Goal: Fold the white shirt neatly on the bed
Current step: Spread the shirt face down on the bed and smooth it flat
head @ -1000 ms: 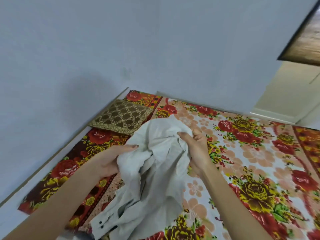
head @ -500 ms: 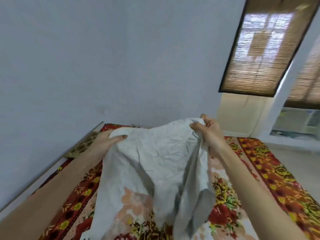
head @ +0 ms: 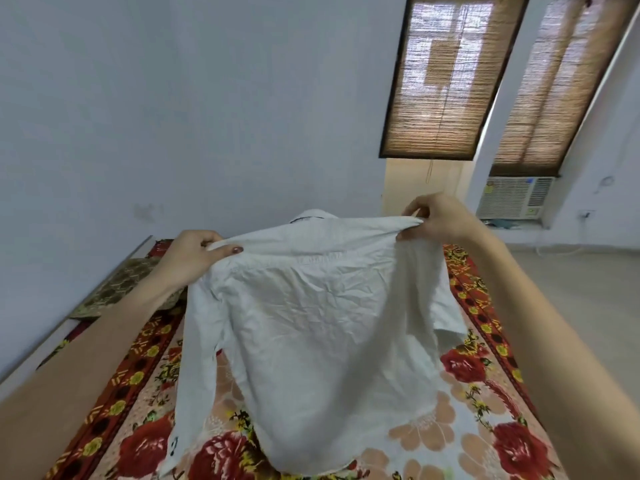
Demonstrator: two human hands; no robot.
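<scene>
Between the two hands hangs the white shirt [head: 318, 327], stretched wide by its shoulders with the creased back panel turned toward the camera and the collar peeking over the top edge. The left hand [head: 194, 251] pinches the left shoulder of the shirt: its thumb, with a dark painted nail, lies flat across the near side of the cloth and its fingers curl behind the seam. The right hand [head: 436, 216] is held slightly higher and pinches the right shoulder, with thumb and fingertips gathered on a small ridge of fabric and the back of the hand tilted up. The hands are well apart, about a shirt's width. Both bare forearms reach forward from the lower corners of the view, nearly straight and angled inward.

Below the left hand one long sleeve drops down, its cuff showing dark buttons. Below the right hand the other sleeve hangs bunched beside the body of the shirt. Under both hands lies the bed [head: 485, 393], covered in a red and yellow floral spread; the hem hangs over it, and I cannot tell whether it touches.

Left of the left hand, a brown patterned cushion [head: 117, 289] rests at the bed's edge by the wall [head: 173, 116]. Beyond the right hand are woven blinds [head: 446, 74] and an air conditioner [head: 516, 197].
</scene>
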